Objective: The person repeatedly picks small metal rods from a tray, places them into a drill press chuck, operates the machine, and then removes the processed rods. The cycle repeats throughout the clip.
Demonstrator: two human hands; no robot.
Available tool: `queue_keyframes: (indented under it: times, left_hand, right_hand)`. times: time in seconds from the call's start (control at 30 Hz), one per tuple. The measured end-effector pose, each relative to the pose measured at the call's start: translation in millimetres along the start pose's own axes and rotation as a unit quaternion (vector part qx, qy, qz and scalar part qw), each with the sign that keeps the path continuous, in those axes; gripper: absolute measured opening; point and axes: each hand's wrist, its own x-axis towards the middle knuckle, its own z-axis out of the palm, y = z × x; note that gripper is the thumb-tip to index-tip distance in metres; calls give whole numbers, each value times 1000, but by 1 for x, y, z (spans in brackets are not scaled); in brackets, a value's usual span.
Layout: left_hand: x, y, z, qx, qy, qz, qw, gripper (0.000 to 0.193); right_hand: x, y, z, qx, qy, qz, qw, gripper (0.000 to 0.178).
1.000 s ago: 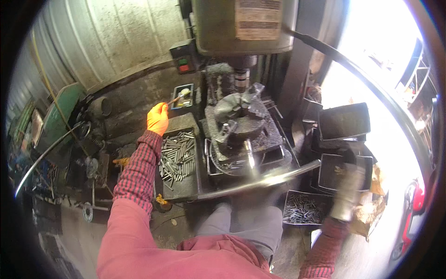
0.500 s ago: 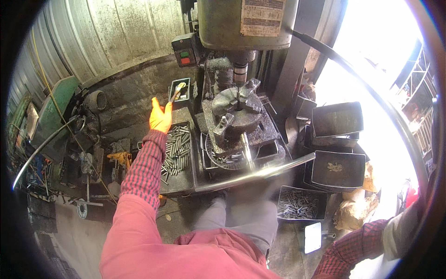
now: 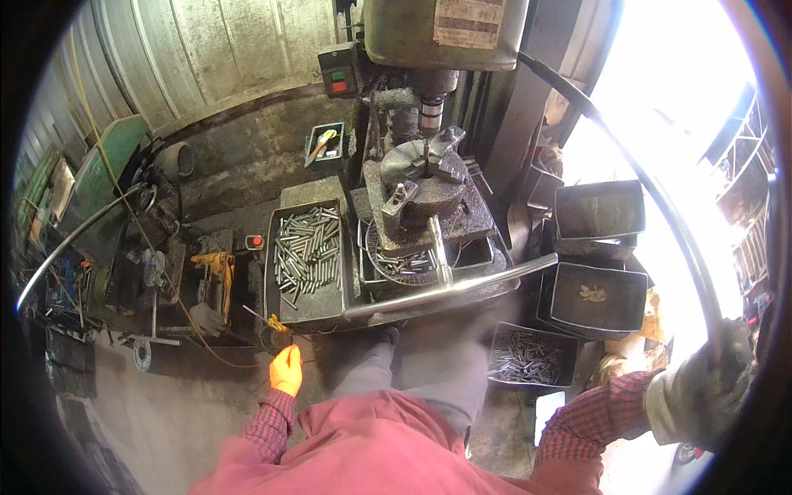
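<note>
Well, over to the right hand (image 3: 701, 396) first, out at the rim in its grey glove — fingers wrapped around the end of the long black lever (image 3: 659, 188), which curves down from the drill press head (image 3: 445, 45). A grip that far out probably buys leverage. The left hand (image 3: 286, 370), in orange, is low before the body with its fingers curled in; whether anything sits inside, I cannot tell. Just above it lies a yellow-handled tool (image 3: 276, 323), apparently apart from the hand.

Further out, the drill bit (image 3: 426, 153) points down over the round clamp (image 3: 425, 191), which sits in the middle of the machine, presumably to keep work under the bit. Left of that, a metal tray (image 3: 323, 311) holds short metal rods (image 3: 308, 247) — likely put there for easy reach. More rods fill a bin (image 3: 538, 384) lower right, below two dark bins (image 3: 600, 210) (image 3: 598, 279). A brush lies in a small blue tray (image 3: 309, 157) up back, near the switch box (image 3: 338, 59) with green and red buttons.

As for writing, a label plate (image 3: 469, 22) fronts the press head, its print too small to read.
</note>
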Motion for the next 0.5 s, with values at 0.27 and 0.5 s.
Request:
queue_keyframes:
  times: [0.27, 0.5]
  left_hand:
    - [-55, -118, -2, 156, -88, -127, 976, 53]
    - [-59, -219, 1, 158, -39, -322, 933, 54]
  right_hand:
    - [12, -20, -56, 32, -25, -2, 999, 42]
    - [-33, -31, -45, 473, -163, 272, 822, 51]
